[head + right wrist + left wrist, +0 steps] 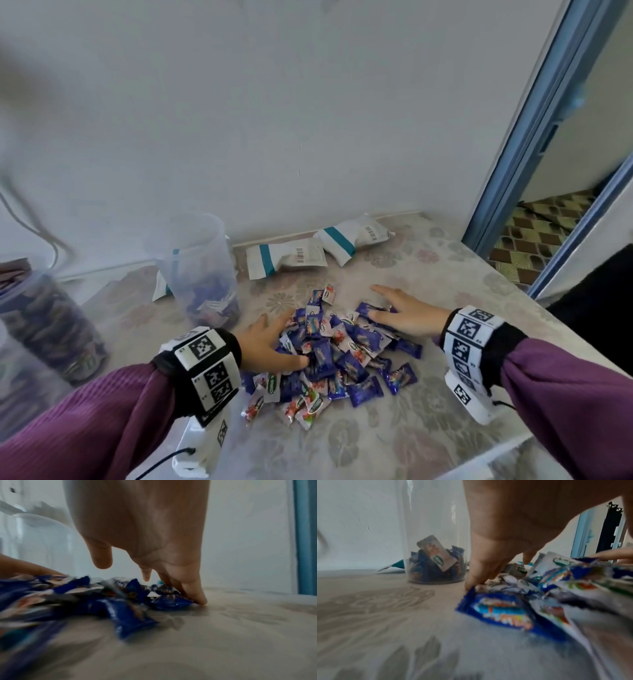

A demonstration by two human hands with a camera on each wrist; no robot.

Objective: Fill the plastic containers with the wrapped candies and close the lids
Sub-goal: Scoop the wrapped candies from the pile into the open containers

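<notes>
Purple sleeves (85, 421) and marker-covered wrist bands (205, 363) up front, partly cut off at the bottom edge. Left hand (270, 342) lay flat on the left side of the candy pile (339, 356), fingers (476, 574) stretched out and pressing down on wrappers, not curled round anything. Right hand (407, 315) same deal on the far right side of the pile, fingers (195, 595) straight, tips touching a blue wrapper and the bench (394, 438). Both wrist views pretty smeared, so couldn't read the print on the wrappers. Mostly blue ones, some white with red and green, heaped loose mid-bench. Clear container (198, 270) stood upright just behind and left of the pile, lid off, only a shallow layer of candies at the bottom. Second container (48, 322) at far left looked packed nearly full, blurry and cut by the edge. Two white bags with teal stripes (287, 257) lay by the wall.
</notes>
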